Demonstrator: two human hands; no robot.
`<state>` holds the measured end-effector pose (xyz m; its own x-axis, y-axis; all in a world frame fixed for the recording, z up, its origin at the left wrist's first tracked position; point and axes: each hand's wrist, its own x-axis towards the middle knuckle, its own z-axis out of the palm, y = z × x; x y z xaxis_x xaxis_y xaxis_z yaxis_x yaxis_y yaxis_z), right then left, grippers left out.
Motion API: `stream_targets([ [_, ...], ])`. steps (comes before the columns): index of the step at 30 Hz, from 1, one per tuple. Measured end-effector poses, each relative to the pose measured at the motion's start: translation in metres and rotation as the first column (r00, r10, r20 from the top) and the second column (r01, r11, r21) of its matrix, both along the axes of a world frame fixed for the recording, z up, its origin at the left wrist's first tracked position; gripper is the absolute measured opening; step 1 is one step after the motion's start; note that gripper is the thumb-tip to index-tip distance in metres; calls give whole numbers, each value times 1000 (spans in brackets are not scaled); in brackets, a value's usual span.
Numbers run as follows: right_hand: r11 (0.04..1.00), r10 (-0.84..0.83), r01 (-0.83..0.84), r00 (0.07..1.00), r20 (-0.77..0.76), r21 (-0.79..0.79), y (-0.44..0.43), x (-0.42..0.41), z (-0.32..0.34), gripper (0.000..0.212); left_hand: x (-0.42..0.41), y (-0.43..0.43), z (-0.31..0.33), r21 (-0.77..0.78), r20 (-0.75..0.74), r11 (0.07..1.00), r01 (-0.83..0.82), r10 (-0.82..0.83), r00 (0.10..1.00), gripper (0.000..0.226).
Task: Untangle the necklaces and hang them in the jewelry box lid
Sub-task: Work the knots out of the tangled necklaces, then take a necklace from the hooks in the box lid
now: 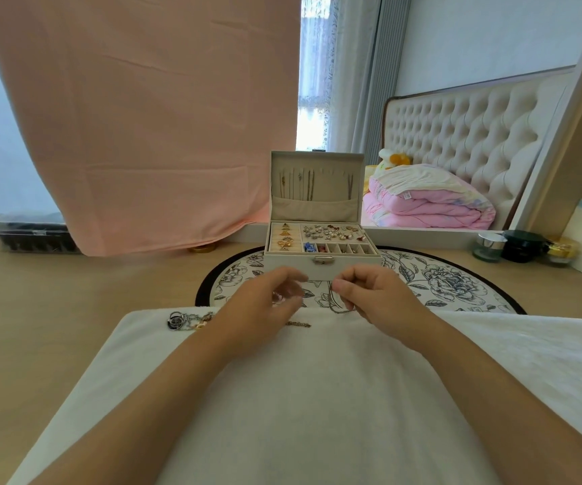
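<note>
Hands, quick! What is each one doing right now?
Left hand: fingers curled, but whether it holds anything cannot be told.
Right hand: closed, pinching a thin chain necklace.

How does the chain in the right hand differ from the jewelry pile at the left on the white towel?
The dark chain is pinched by the right hand, lifted; the jewelry pile lies untouched on the white towel. The chain is one thin strand; the pile is bunched, with rings and gold pieces. Both are outside the jewelry box.
</note>
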<state>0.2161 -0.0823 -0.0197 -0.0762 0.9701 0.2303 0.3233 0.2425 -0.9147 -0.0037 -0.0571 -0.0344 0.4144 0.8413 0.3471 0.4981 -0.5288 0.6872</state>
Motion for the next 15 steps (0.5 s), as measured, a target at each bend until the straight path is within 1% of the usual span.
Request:
stream_targets([
  [2,1000,22,-22,1000,-20,15,1,-5,-1,13,13,-6,2,-118,249,986,119,-86,965,34],
  [3,999,37,-37,999,-28,23,1,-7,-1,13,20,-9,4,-172,333,969,177,-112,936,35],
  [5,998,60,-58,997,-41,36,3,-8,-2,14,31,-12,8,-273,437,928,254,-116,892,34],
  [6,997,59,-57,997,-42,44,3,-8,-2,15,34,-12,10,-311,458,912,268,-104,883,31],
  [7,997,49,-47,998,-35,54,4,-8,-1,15,35,-9,12,-334,441,907,257,-90,893,28],
  [10,995,5,-7,1000,25,97,9,-5,5,13,35,3,18,-370,286,910,188,-81,955,20],
  [11,994,-4,-2,999,53,112,12,-3,8,13,34,8,22,-386,270,903,188,-84,959,17],
  [13,992,-29,13,992,120,127,18,0,16,12,31,19,34,-418,242,887,196,-99,965,17],
  [15,991,-51,25,980,194,132,25,4,26,9,26,30,50,-400,118,903,155,-117,986,21],
])
